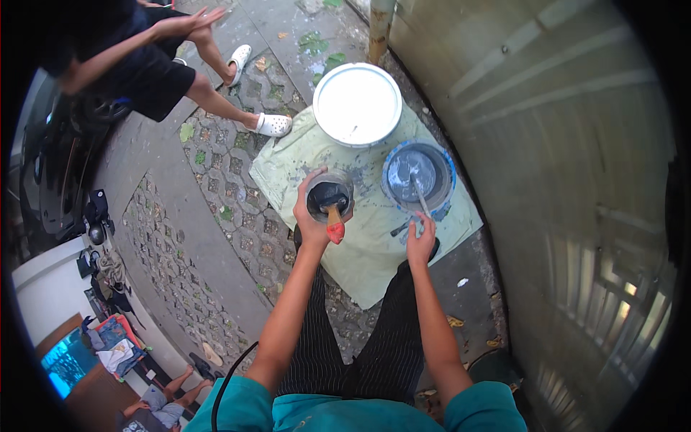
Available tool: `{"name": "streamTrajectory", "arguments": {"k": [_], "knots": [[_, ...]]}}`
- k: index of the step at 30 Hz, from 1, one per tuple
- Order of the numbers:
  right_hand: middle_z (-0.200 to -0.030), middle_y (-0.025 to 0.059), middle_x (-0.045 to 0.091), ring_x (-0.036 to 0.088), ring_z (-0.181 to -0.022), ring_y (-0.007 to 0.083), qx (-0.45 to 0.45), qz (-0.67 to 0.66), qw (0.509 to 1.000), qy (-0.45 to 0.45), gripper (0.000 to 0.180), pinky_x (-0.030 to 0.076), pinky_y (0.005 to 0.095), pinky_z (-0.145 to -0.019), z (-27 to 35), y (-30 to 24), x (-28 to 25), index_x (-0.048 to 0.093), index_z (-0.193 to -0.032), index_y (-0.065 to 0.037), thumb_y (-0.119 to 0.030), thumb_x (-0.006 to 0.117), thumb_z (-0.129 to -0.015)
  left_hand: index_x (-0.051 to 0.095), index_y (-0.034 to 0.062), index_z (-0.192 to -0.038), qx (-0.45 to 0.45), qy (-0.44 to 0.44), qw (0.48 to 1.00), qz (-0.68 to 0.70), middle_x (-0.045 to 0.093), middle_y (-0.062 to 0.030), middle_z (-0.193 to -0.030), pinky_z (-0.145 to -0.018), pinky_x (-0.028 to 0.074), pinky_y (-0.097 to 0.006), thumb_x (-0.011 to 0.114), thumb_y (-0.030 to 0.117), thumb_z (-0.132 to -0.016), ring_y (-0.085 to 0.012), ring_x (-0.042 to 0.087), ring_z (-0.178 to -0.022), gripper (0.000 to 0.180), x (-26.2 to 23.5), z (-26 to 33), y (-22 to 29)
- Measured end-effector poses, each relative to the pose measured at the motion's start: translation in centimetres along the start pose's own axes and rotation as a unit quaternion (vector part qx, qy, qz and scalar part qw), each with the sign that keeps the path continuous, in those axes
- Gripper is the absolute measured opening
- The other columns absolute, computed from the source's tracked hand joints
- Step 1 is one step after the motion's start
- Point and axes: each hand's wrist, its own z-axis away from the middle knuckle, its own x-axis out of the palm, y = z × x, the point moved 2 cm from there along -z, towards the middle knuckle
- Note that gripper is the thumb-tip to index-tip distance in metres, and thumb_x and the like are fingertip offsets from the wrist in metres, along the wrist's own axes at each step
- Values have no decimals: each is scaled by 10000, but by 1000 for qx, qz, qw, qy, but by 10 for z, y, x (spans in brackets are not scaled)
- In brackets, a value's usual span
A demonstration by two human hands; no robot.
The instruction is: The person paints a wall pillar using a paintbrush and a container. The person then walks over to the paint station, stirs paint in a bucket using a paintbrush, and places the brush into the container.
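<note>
My left hand (310,222) is wrapped round a small round container (348,185) with dark paint-like liquid inside. A paintbrush (334,222) with a wooden, red-ended handle leans in it, handle toward me. My right hand (420,242) is closed at the upper end of a thin stirring stick (421,196). The stick's far end dips into grey liquid in a blue-rimmed bucket (448,167). Beyond both hands stands a larger round bucket (357,104), its top white. A pale green sheet (374,277) with grey splashes lies under the buckets.
A person in white clogs (274,125) stands at the upper left, one foot by the sheet. A metal wall (547,158) runs along the right, with a pole (380,32) at its far end. A dark car (61,169) and another person (162,410) are at the left.
</note>
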Motion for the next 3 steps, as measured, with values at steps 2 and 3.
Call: {"name": "streamTrajectory", "arguments": {"k": [2,3], "knots": [[-1129,140,582,557,-1065,301,4,-16,999,-36,287,430,381,-907,2,-41,-6,607,-1116,-63,-95,630,-832,461,20,-1262,20,7,1000,12,572,-109,-1230,-975,447,-325,864,79,-531,-195,577,-1092,837,-19,-16,22],[-1144,156,570,543,-1100,314,36,-31,996,-76,298,403,418,-968,2,-65,-8,605,-1115,-55,-82,636,-820,461,20,-1262,36,30,999,18,572,-109,-1230,-975,447,-325,864,79,-531,-195,577,-1092,837,-31,-39,32]]}}
